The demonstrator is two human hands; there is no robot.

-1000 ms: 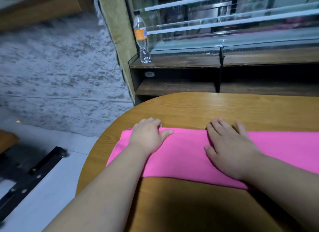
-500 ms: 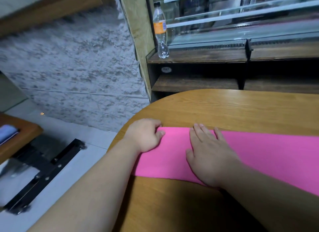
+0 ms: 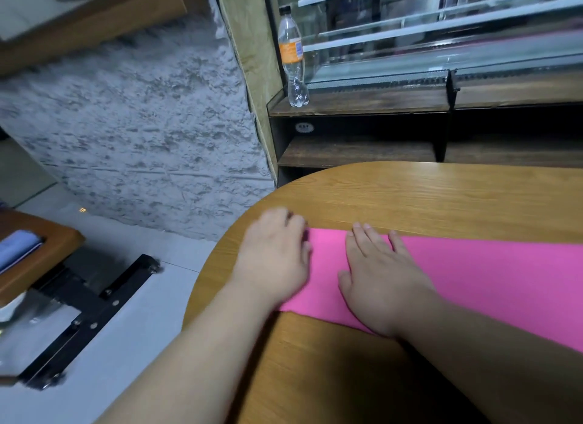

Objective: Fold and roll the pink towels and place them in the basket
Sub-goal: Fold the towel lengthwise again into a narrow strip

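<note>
On the wooden table (image 3: 441, 196) we have the pink towel (image 3: 504, 281) folded into a long flat band by its left edge, not yet rolled; no basket shows. Our right hand (image 3: 385, 285) presses it, fingers straight, slightly spread; our blurred left hand (image 3: 274, 262) covers the towel's end, grip unclear.

Two hands on a long pink towel (image 3: 492, 281) at the counter's (image 3: 426, 196) rounded end.
The right hand (image 3: 383, 283) lies flat, fingers (image 3: 356, 242) straight, on the towel at frame centre; the left hand (image 3: 274, 261), blurred, covers its left end. A plastic bottle (image 3: 291, 57) stands on a shelf (image 3: 362, 100), upper centre.
</note>
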